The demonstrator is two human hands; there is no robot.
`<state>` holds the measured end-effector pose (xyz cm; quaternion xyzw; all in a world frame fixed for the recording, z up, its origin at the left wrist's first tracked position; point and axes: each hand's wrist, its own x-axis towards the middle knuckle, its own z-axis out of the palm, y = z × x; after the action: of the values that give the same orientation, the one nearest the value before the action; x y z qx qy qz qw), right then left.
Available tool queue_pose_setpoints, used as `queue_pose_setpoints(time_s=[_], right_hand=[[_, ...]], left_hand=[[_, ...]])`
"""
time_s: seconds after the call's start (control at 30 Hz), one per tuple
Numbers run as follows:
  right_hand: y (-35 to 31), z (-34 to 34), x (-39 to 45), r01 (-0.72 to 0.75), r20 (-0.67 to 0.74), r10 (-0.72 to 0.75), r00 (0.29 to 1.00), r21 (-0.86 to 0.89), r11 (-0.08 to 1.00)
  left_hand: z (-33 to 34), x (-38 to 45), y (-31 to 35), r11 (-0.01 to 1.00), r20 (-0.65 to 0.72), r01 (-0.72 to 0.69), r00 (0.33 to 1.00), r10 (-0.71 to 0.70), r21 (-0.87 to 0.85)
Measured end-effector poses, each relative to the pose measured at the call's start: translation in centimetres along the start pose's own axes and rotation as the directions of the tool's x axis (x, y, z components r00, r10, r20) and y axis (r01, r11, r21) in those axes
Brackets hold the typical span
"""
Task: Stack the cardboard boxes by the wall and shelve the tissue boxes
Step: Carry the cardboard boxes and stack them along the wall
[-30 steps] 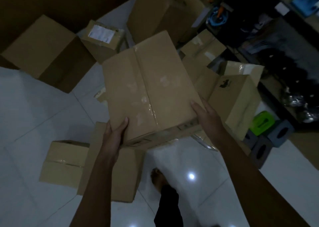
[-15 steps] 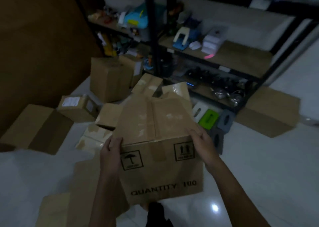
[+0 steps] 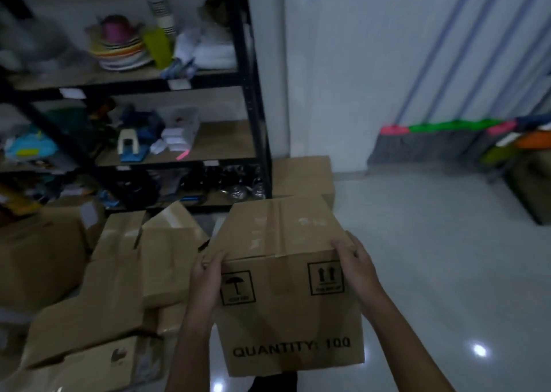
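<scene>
The person is holding up a brown cardboard box (image 3: pixel 286 275) close to their body, off the floor. The left hand (image 3: pixel 205 284) grips its left top corner, with the fingers curled over the edge. The right hand (image 3: pixel 356 267) grips the right top corner the same way. So both hands are closed on the box, one on each side, and neither is nearer than the other. The side facing us says "QUANTITY: 100" and has little arrows pointing up, so the box is the right way up. Its long way runs from the person toward the wall.

To the left, near the person's legs, lies a messy pile of other boxes (image 3: pixel 119 287), some with flaps open. They sit just beside the held box, so there is little room on that side.

To the right the shiny floor (image 3: pixel 432 257) is bare, with lots of room to step.

Straight ahead, another closed box (image 3: pixel 304 176) sits on the floor against the white wall (image 3: pixel 343 63), right next to the black shelf (image 3: pixel 250 93). I think the held box should go forward onto that one. No tissue boxes show right now.

Far off on the right, brooms (image 3: pixel 417 144) lean on the wall.
</scene>
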<state>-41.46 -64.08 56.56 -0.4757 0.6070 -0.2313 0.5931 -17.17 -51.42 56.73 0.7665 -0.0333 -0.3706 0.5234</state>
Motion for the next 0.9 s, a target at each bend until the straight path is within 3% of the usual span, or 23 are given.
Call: queue_pose_setpoints(time_s=[0.3, 0.7, 0.9], right_hand=[[-3.5, -11.7, 12.3, -0.062, -0.151, 0.077, 0.986, 0.099, 0.993], [-6.9, -24.3, 26.1, -0.138, -0.324, 0.199, 0.925, 0.201, 0.970], [-7.1, -28.8, 32.2, -0.064, -0.274, 0.081, 0.958, 0.069, 0.996]], left_hand=[[19.8, 7.2, 5.3, 0.993, 0.195, -0.055, 0.980, 0.033, 0.107], [44.3, 13.1, 10.8, 0.964, 0.379, -0.028, 0.922, -0.077, 0.263], [53.4, 14.9, 12.9, 0.936, 0.381, -0.057, 0.921, -0.086, 0.348]])
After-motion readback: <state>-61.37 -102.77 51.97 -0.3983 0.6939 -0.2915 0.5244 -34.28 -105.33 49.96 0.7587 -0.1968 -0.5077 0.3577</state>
